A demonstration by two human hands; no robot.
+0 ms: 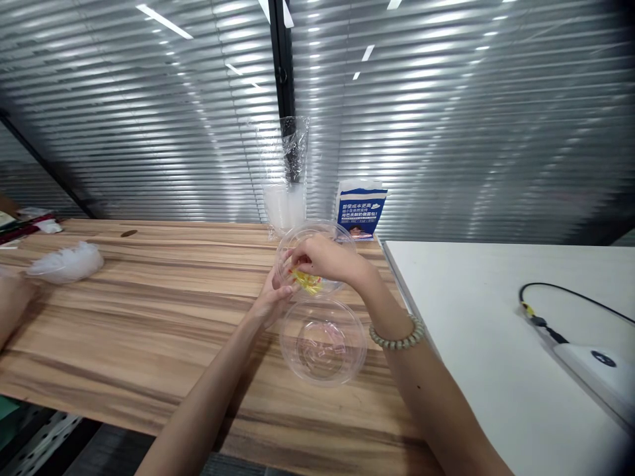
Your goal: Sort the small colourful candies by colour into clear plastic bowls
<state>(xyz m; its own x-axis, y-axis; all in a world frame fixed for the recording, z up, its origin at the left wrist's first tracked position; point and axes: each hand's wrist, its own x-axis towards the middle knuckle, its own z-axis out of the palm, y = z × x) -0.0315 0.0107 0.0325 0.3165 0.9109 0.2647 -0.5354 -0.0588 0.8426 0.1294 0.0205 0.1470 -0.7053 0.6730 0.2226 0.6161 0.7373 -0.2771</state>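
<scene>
A clear round plastic bowl (342, 239) is tilted between my hands, with yellow wrapped pieces (308, 283) inside. My left hand (274, 291) grips its left side, thumb near the front rim. My right hand (317, 256) reaches into the bowl from the right, fingers bent and pressed together at the yellow pieces; what the fingertips hold is too small to make out. Just in front stands a second clear round bowl (323, 370) with pinkish wrapped pieces (327, 338) in it. A beaded bracelet (399, 338) circles my right wrist.
Behind the bowls stand a clear bag of plastic cups (285, 206) and a blue-and-white packet (360, 210). Far left are a translucent plastic bundle (69, 263) and another person's arm (14, 304). A white device with a black cable (602, 367) lies on the white table (461, 297).
</scene>
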